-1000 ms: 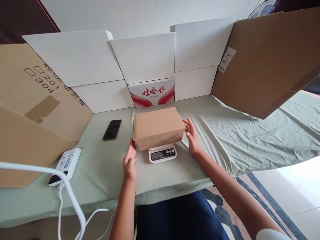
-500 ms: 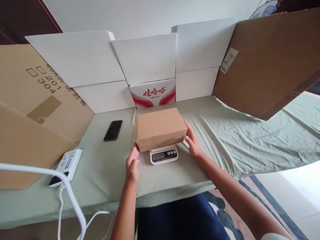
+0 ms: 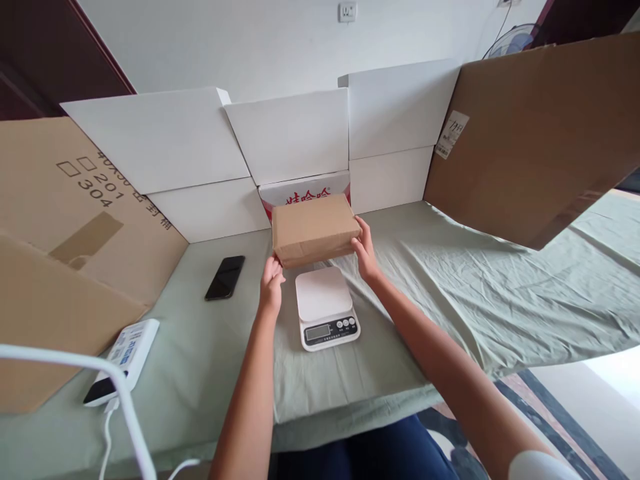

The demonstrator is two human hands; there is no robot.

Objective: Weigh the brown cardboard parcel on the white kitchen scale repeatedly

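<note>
A closed brown cardboard box is held between my two hands, beyond the kitchen scale and apart from its platform. My left hand grips the box's near left corner, with some fingers hidden under it. At the right end, my right hand holds the other side, thumb on the near face. The white kitchen scale lies on the green cloth with its whole platform showing. Its small display and round buttons face me; no reading can be made out.
A black phone lies left of the scale. Further left is a white power strip with a cable, and a white curved tube crosses the lower left corner. White panels and large cardboard sheets surround the cloth-covered table.
Both hands have lifted the box off the scale and moved it away from me, uncovering the platform. The camera view has tilted up slightly.
</note>
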